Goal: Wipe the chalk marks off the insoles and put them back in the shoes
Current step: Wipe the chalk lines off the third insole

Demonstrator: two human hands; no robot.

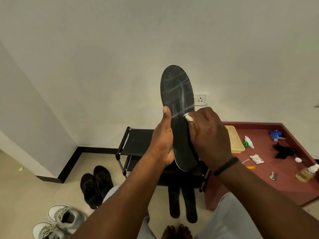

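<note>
The left hand [163, 140] grips the upright insole [177, 107] at its heel end while the right hand [209, 135] pinches a white cloth [189, 117] against its middle (chalk streaks remain above), so firm strokes toward the toe should clear it.

The left hand [162, 140] holds a chalk-streaked black insole [177, 104] upright while the right hand [209, 135] presses a white cloth [189, 116] against it.

Black insole [177, 94] streaked with whitish chalk lines; white cloth [189, 117]; black shoes [95, 186]; white-grey sneakers [58, 223]; black rack [138, 142]; maroon mat [279, 183]; pale yellow tray [235, 140]; black wristband [226, 165].
</note>
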